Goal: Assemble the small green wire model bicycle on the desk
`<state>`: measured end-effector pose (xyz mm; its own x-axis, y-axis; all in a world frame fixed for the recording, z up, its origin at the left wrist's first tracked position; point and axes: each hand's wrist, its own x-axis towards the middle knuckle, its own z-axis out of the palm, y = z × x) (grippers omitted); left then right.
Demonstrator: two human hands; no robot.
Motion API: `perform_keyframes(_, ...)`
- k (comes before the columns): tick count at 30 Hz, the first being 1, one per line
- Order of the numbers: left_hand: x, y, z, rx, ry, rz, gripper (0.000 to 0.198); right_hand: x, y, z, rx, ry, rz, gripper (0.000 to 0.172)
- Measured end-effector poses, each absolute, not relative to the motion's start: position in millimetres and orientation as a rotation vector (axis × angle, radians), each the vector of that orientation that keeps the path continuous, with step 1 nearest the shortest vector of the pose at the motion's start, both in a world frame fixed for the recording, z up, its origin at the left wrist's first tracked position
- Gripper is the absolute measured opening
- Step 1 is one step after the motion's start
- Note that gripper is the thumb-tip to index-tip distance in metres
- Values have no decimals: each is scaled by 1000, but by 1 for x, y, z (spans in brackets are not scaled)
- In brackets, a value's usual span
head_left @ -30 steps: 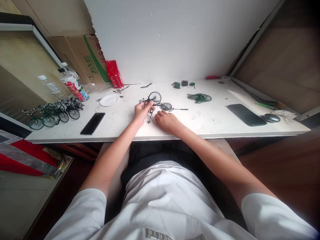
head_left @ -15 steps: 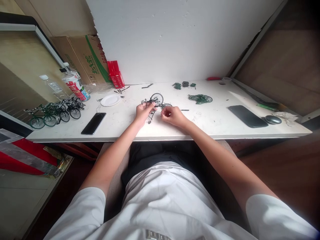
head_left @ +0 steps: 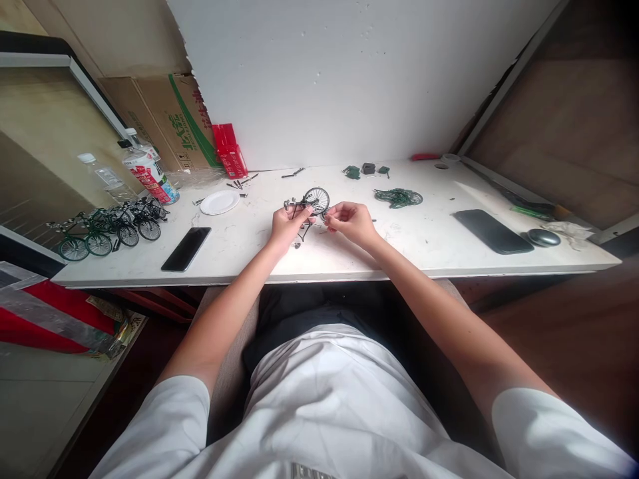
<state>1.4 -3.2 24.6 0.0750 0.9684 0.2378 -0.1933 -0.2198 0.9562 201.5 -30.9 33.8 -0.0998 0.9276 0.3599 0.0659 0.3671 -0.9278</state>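
Note:
My left hand (head_left: pixel 288 226) is closed on a small black model bicycle (head_left: pixel 316 199), thumb on top, above the white table. The spoked wheel points away from me, and other thin parts stick out below my thumb. Close by on the right, my right hand (head_left: pixel 352 223) pinches with thumb and fingertips right at the model's edge. Whatever lies between those fingertips is too small to make out, and the hand covers part of the model there. A thin dark piece (head_left: pixel 374 220) pokes out beyond my right hand on the tabletop.
Several finished-looking model bicycles (head_left: pixel 127 234) stand at the left, beside bottles (head_left: pixel 150 174). A phone (head_left: pixel 186 249) and paper plate (head_left: pixel 219 203) lie nearer. Green bicycle frames (head_left: pixel 398 197), small green parts (head_left: pixel 352 172), a dark phone-like slab (head_left: pixel 492 231) and a mouse (head_left: pixel 544 237) are rightward.
My right hand has shifted slightly up and its fingers have turned toward the model's edge. The left hand keeps its hold on the model bicycle, which has tilted a little.

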Motion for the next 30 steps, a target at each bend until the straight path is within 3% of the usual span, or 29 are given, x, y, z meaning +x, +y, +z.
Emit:
perform_keyframes(10,16,-26,38,1093,915,1244,37,197,-32,39,-879,-1339,657,53)
perform_keyframes(30,29,-36,35,863,754,1118,29,186,-41,35,-875,-1238,696,49)
